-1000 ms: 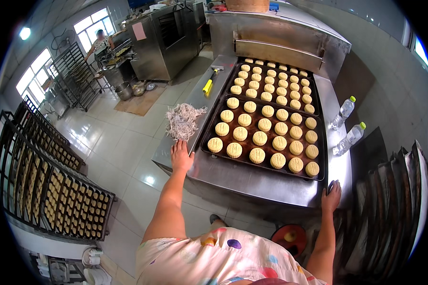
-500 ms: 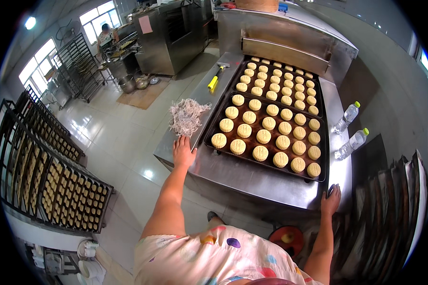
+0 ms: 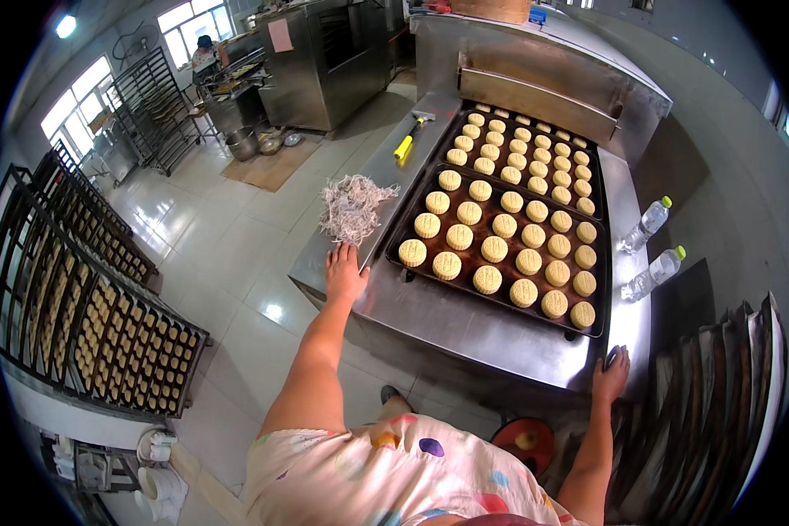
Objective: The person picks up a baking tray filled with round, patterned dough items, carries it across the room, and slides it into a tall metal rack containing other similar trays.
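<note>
My left hand [image 3: 346, 275] lies flat on the left part of the steel table [image 3: 438, 314], fingers stretched out. Its fingertips are at a heap of shredded, stringy whitish material [image 3: 354, 209]. At the table's near right corner rests my right hand [image 3: 612, 375], fingers extended; a small dark thing shows beside them, too small to name. Between the hands, a dark baking tray [image 3: 460, 287] holds rows of round, pale yellow stamped cakes [image 3: 494, 250]. Behind it, a second tray [image 3: 593, 174] of the same cakes reaches into the opening of a steel machine [image 3: 535, 66].
A yellow-handled scraper [image 3: 404, 146] lies on the table's left side. Two clear bottles with green caps, one nearer [image 3: 653, 274] and one farther [image 3: 647, 225], lean at the right. Racks of filled trays [image 3: 136, 351] stand left; upright trays [image 3: 719, 394] stand right. A person [image 3: 204, 54] is far off.
The whole view has shifted slightly rightward. Both hands stay at about the same places on the table, and the trays look unmoved.
</note>
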Available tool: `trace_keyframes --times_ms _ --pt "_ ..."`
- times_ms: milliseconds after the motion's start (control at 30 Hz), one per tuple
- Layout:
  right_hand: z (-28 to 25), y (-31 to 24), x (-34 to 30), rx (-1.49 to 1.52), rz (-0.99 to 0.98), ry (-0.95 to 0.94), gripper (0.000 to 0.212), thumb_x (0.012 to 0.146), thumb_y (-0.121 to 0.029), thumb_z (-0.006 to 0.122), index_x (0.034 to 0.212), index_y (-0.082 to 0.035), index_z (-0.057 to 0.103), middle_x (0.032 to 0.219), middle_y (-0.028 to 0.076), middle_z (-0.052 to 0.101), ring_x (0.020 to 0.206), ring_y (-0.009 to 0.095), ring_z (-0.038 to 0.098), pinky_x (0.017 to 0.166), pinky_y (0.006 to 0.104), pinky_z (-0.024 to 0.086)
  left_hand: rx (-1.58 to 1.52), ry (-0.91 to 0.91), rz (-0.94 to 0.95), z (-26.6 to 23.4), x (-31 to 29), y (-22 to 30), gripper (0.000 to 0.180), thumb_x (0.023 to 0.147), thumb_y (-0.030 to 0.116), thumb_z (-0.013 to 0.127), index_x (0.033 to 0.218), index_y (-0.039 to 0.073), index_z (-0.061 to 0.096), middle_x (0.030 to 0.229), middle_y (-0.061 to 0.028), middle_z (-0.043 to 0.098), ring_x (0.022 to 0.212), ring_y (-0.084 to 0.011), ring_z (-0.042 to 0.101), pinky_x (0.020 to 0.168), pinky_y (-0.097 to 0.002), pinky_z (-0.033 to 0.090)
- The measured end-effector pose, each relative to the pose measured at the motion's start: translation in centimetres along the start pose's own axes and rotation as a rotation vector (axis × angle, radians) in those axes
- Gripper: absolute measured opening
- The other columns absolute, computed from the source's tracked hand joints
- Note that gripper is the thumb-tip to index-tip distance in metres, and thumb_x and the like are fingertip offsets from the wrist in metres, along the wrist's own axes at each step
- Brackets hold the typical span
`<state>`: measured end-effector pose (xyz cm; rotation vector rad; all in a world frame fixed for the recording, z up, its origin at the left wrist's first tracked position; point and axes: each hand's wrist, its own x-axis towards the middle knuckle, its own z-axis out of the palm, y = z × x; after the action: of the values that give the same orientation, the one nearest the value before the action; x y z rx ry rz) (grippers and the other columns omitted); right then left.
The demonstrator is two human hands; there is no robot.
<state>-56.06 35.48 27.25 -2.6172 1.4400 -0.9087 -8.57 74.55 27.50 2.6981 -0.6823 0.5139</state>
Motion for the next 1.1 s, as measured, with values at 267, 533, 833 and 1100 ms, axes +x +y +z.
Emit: trace_keyframes --times_ms 267,533,833,1100 --pt "0.7 0.4 0.0 -0.007 0.015 -0.003 0.051 0.072 -0.008 0.065 0.119 -0.001 0.047 0.130 0.016 0.044 0.124 0.031 0.037 0.105 0.0394 0.029 -0.026 0.075 0.023 0.6 -0.1 -0.5 0.053 0.079 0.033 0.061 0.121 0.003 0.048 0.131 -0.0123 0.044 0.125 -0.0273 0.036 0.107 -0.0437 0.024" --pt "0.3 -0.1 -0.2 0.022 0.027 -0.024 0.050 0.073 -0.008 0.065 0.119 0.000 0.047 0.131 0.017 0.043 0.124 0.032 0.037 0.104 0.0396 0.030 -0.044 0.107 0.016 0.8 -0.1 -0.5 0.050 0.080 0.034 0.060 0.117 0.003 0.050 0.128 -0.0138 0.047 0.123 -0.0267 0.039 0.106 -0.0436 0.025" --pt "1.0 0.1 -0.4 0.019 -0.016 -0.003 0.048 0.075 -0.008 0.063 0.119 0.000 0.047 0.130 0.018 0.044 0.123 0.033 0.038 0.104 0.0398 0.030 -0.065 0.130 0.018 0.7 -0.5 -0.9 0.046 0.079 0.031 0.062 0.114 0.004 0.053 0.126 -0.0127 0.049 0.122 -0.0266 0.041 0.106 -0.0439 0.026" --pt "1.1 0.7 -0.3 -0.047 -0.009 0.038 0.045 0.075 -0.015 0.066 0.115 -0.003 0.050 0.128 0.016 0.047 0.121 0.031 0.041 0.101 0.0377 0.034 -0.040 0.112 0.073 2.0 0.3 -0.9 0.046 0.078 0.032 0.062 0.111 0.002 0.054 0.123 -0.0136 0.051 0.120 -0.0271 0.043 0.104 -0.0454 0.029"
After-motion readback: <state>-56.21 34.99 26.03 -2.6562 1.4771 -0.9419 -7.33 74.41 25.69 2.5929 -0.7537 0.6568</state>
